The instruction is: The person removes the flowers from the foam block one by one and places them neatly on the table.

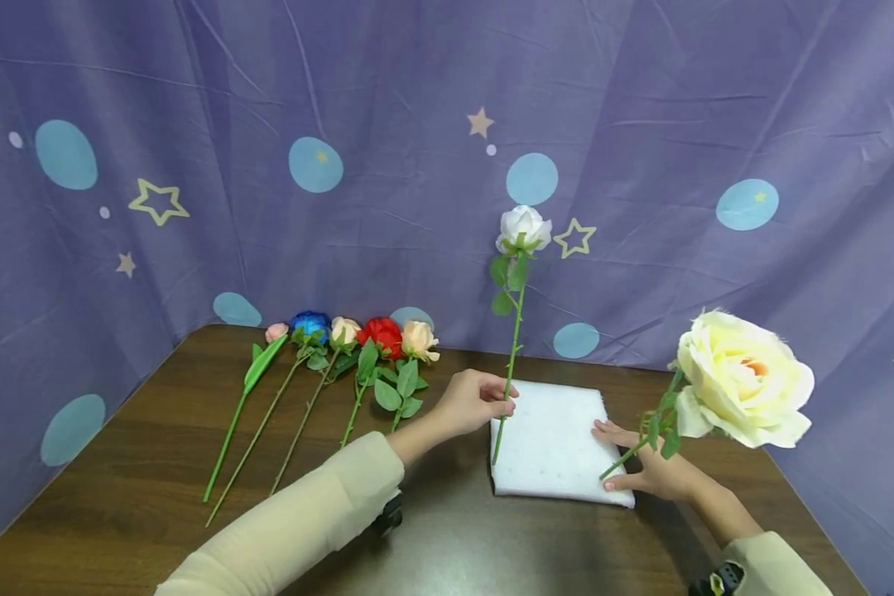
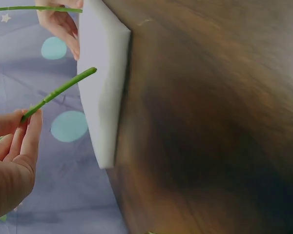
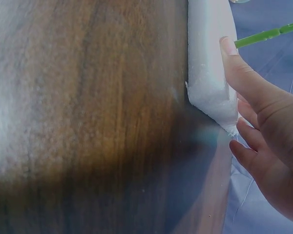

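Above the left part of a white foam block (image 1: 551, 439), my left hand (image 1: 473, 403) pinches the green stem of a white rose (image 1: 524, 230). The rose is nearly upright, bloom at the top. In the left wrist view the lower end of its stem (image 2: 71, 84) overlaps the foam. A large cream-yellow rose (image 1: 748, 377) stands in the block near its front right corner, leaning right. My right hand (image 1: 659, 472) rests against the block's right side, passing behind that rose's stem. Its thumb (image 3: 244, 73) touches the foam, the fingers spread along the edge.
On the brown table (image 1: 156, 422), several flowers lie at the left: a green-leafed stem (image 1: 264, 364), a pink bloom (image 1: 276, 332), a blue rose (image 1: 310, 324), a red rose (image 1: 382, 335) and peach roses (image 1: 419, 341). A purple curtain (image 1: 417, 99) hangs behind the table.
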{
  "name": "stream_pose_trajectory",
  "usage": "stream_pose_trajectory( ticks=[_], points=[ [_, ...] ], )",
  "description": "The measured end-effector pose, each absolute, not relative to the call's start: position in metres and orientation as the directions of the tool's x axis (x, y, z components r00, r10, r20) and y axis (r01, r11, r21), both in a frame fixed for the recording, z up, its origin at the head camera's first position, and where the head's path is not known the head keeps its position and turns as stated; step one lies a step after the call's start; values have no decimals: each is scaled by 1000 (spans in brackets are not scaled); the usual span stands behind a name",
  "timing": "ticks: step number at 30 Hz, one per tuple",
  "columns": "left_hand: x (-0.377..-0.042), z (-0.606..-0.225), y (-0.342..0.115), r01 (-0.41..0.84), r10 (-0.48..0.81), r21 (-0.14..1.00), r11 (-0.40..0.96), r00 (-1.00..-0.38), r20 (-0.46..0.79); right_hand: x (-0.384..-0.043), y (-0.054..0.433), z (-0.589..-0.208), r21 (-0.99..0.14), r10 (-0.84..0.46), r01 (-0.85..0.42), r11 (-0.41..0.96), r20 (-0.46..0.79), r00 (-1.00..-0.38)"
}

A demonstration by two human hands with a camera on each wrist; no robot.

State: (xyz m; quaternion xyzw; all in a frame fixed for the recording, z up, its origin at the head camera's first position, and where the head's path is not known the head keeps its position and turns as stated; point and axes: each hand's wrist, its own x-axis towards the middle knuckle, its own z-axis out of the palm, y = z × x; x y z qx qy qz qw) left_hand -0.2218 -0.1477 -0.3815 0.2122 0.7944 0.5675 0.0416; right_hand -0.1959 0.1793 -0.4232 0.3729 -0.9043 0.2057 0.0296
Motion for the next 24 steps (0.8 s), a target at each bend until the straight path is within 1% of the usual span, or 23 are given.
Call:
stream_pose_trajectory(
  ticks=[7, 11, 18, 24],
  points=[
    [-219, -390, -167, 272, 340, 922, 275, -925, 171, -197, 181, -423, -362, -671, -702, 613, 230, -705],
    [-217, -395, -176, 210, 328, 944, 256, -937, 120, -195, 181, -424, -366, -672, -704, 609, 234, -703],
    [-211, -403, -190, 69, 331, 984, 162, -943, 12, -195, 180, -424, -372, -650, -676, 636, 214, -729],
    [-205, -412, -203, 33, 328, 985, 170, -944, -25, -196, 182, -425, -379, -646, -663, 645, 193, -739]
  ],
)
